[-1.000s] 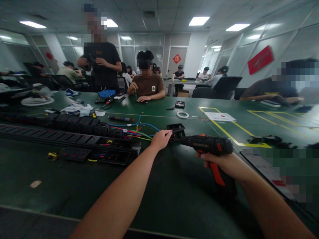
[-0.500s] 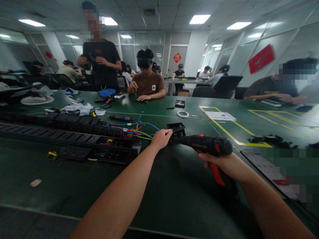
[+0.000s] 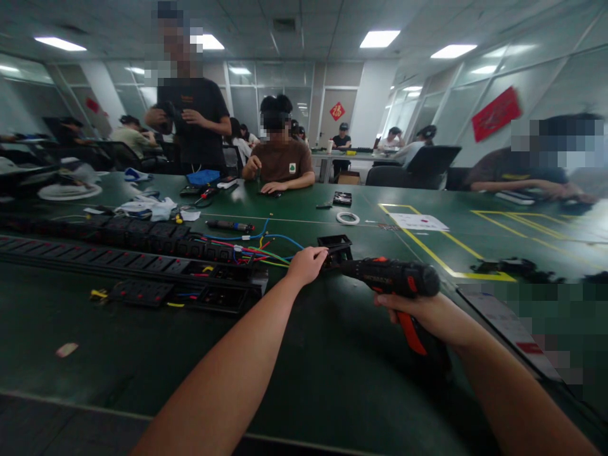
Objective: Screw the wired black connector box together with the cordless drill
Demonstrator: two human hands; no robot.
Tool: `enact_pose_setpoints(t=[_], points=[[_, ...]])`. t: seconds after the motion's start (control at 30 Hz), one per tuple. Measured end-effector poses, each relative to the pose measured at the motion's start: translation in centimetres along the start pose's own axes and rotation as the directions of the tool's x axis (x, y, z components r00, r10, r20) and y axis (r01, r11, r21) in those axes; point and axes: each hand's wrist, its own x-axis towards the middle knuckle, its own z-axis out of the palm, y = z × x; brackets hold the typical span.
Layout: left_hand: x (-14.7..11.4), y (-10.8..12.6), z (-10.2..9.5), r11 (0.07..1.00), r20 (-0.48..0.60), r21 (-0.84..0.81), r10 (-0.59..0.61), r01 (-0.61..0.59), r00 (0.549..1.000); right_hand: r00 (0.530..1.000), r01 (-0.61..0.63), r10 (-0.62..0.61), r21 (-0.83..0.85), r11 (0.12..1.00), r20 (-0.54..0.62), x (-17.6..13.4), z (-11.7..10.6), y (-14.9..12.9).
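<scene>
A frame (image 3: 341, 247) is being pinched by the left hand (image 3: 308, 265), a drill (image 3: 387, 277) gripped by the right hand (image 3: 426, 311). Between them, alignment is seemingly being kept unchanged.

Grips a black-and-orange power drill (image 3: 403, 277) in the right hand (image 3: 422, 311), aiming its nose left at a small black frame (image 3: 338, 248). Holds the frame's left side with the left hand (image 3: 306, 265), near coloured wires (image 3: 266, 256) running out from a long black socket strip (image 3: 152, 239). Looks across a green table (image 3: 304, 361) bearing a white ring (image 3: 348, 223) and a paper sheet (image 3: 412, 221) toward a seated person in brown (image 3: 282, 161) and a standing person in black (image 3: 192, 123).
</scene>
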Motion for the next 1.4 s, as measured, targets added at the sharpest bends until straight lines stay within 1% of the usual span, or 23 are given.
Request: enact_pose_setpoints(t=[0.17,0.33,0.57,0.73,0.97,1.27,1.4], points=[[-0.03,-0.05,0.05,1.000,-0.005,-0.003,0.009,-0.009,1.000,1.000,-0.010,0.011,0.015,1.000,-0.020,-0.01,0.01,-0.28],[-0.08,0.00,-0.01,1.000,-0.004,-0.006,0.013,-0.013,1.000,0.999,-0.011,0.011,-0.009,1.000,-0.031,0.00,0.09,-0.53],[-0.16,0.22,-0.20,1.000,0.005,-0.009,0.006,-0.006,1.000,1.000,0.013,-0.013,-0.009,1.000,-0.020,0.02,0.14,-0.57],[-0.16,0.23,-0.19,1.000,0.004,0.003,0.011,-0.011,1.000,1.000,-0.001,0.000,-0.034,0.999,-0.021,0.02,0.20,-0.62],[-0.11,0.27,-0.19,1.000,0.014,0.009,-0.006,0.006,1.000,1.000,-0.002,0.002,-0.014,1.000,-0.025,0.03,0.21,-0.52],[-0.06,0.20,-0.12,1.000,0.012,0.002,0.001,-0.001,1.000,1.000,-0.007,0.007,0.001,1.000,-0.001,0.10,0.16,-0.24],[-0.04,0.15,-0.16,1.000,0.015,0.005,0.004,-0.004,1.000,1.000,-0.013,0.013,0.008,1.000,-0.008,0.06,0.13,-0.34]])
